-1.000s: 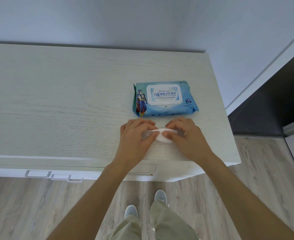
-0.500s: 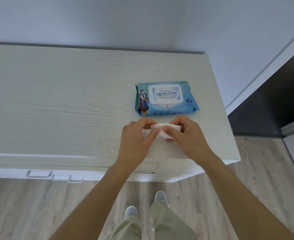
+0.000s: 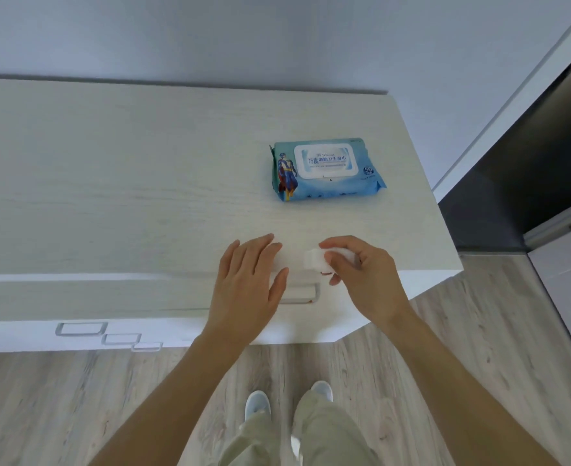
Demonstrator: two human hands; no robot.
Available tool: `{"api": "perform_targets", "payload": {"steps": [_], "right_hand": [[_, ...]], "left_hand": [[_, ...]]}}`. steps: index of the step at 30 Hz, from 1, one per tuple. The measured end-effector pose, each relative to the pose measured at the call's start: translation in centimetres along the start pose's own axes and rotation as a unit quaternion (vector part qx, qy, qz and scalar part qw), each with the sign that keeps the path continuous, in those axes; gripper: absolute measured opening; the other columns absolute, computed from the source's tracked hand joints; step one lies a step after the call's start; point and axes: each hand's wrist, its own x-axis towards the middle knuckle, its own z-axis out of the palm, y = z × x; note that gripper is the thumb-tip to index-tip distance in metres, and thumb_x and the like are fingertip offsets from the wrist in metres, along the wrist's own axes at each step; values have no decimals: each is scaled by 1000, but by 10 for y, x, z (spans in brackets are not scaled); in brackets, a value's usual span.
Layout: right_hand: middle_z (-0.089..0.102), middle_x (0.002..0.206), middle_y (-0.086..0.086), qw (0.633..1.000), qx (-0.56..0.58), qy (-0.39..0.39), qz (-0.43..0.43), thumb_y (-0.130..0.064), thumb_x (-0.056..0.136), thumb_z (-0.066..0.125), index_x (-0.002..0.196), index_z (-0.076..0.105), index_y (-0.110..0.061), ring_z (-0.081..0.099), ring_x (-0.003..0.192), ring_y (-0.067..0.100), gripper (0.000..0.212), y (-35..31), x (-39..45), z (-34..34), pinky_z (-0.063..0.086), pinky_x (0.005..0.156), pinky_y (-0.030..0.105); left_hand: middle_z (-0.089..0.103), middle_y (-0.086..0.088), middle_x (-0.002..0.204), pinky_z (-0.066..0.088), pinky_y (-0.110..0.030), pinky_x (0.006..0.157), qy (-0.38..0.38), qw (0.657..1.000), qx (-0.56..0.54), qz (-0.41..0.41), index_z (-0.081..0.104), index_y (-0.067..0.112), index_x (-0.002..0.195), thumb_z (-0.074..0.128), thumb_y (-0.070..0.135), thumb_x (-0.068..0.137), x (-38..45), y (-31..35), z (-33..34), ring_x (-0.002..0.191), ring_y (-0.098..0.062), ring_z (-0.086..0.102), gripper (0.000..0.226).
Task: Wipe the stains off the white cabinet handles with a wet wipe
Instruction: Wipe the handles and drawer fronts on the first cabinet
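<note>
Cabinet top bare left of wipes pack; left hand overlaps drawer handle.

Pale wood grain, glossy plastic, soft cloth

Matt whitewashed cabinet top; shiny blue plastic wipe pack; soft white wipe; grey wood-look floor.

L hand flat, open, R hand curled, pinching
</note>
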Motion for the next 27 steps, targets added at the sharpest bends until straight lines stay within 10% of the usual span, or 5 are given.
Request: {"api": "perform_targets", "payload": {"steps": [15,21,27], "right_hand": [[66,70,-19,999,17,10,30,-18,84,70,74,65,-36,58,60,-1,21,42,-51,-4,48,63,11],[64,71,-16,1000,-8,26,6,-17,87,67,79,63,-30,57,64,-5,16,69,-54,6,42,60,5],[63,67,-17,998,0,57,-33,-21,88,65,75,60,-38,56,63,-3,21,84,-40,23,41,54,6]], "left_hand": [[21,-16,154,13,-49,116,-23,980,193,32,25,4,145,37,37,93,-89,-7,35,142,-29,19,64],[14,-15,155,15,-55,115,32,969,244,21,15,2,148,59,36,86,-86,-25,57,144,-30,13,83],[-10,-7,159,0,-57,113,120,947,296,43,3,4,150,37,59,92,-76,-51,87,146,-23,-3,87]]}}
